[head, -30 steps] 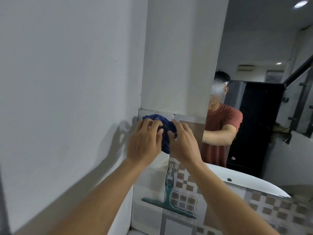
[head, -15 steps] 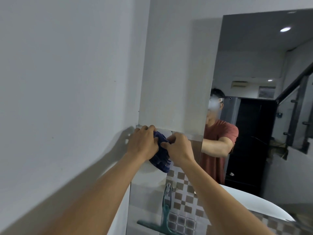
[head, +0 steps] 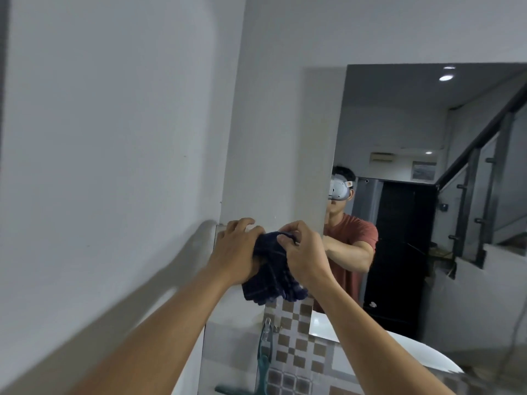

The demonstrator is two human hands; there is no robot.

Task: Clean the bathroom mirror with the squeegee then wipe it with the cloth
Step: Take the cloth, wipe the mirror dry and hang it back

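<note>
Right, the dark blue cloth (head: 272, 273) with its faint check lines is bunched up between both hands, held out in front of the white wall (head: 279, 138), just to the left of the mirror (head: 413, 195). Its loose end hangs down below the hands, over the top of the tiled strip (head: 296, 346). The left hand (head: 235, 250) is curled around the cloth's left side, fingers folded over the top and the palm wrapped on the fabric. The right hand (head: 303, 252) grips the right side, thumb and forefinger pinching a fold at the upper edge while the other fingers close round the bundle. The two hands sit close together, almost touching across the cloth.

Below them the squeegee (head: 263, 369) hangs against the tiles from a small hook, teal handle upright and blade across the bottom, well apart from the hands. The brown-and-white checked tiles run down beside it.

To the right, the mirror shows the person's reflection in a red shirt (head: 352, 240) with arms stretched forward. Behind the reflection there is a dark doorway, a stair railing (head: 479, 201) climbing to the right and a ceiling light (head: 446, 78). The curved white rim of a basin (head: 422, 354) sits at the mirror's foot.
</note>
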